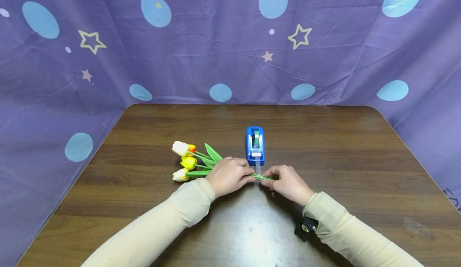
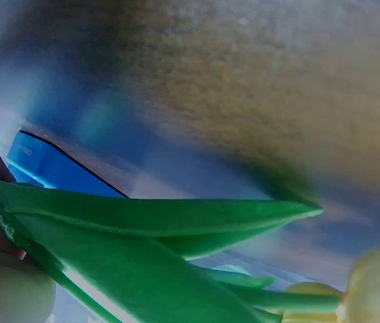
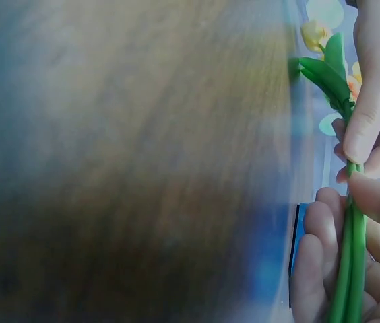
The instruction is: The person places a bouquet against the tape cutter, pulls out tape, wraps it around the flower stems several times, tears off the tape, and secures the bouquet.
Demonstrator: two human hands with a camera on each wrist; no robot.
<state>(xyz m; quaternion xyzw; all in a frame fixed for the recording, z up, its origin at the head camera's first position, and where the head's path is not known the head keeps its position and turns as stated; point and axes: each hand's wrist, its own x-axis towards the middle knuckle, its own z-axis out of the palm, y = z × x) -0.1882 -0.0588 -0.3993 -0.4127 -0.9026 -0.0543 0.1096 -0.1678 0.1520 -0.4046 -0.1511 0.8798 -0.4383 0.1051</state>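
Observation:
A bunch of artificial tulips (image 1: 188, 163), white, yellow and orange, lies across the table with its blooms to the left. My left hand (image 1: 230, 175) grips the stems just below the green leaves (image 2: 149, 215). Near the stems' right end, my right hand (image 1: 288, 182) pinches them between thumb and fingers; the right wrist view shows the stems (image 3: 355, 262) running down over its curled fingers. Beyond the hands stands a blue tape dispenser (image 1: 248, 149). From its front, a clear tape strip (image 1: 257, 169) reaches to the stems between both hands. Whether it sticks to them, I cannot tell.
The brown wooden table (image 1: 324, 139) has rounded far corners. A purple curtain (image 1: 201, 47) with stars and blue spots hangs behind it and at both sides. A small black device (image 1: 306, 228) sits at my right wrist, under the sleeve.

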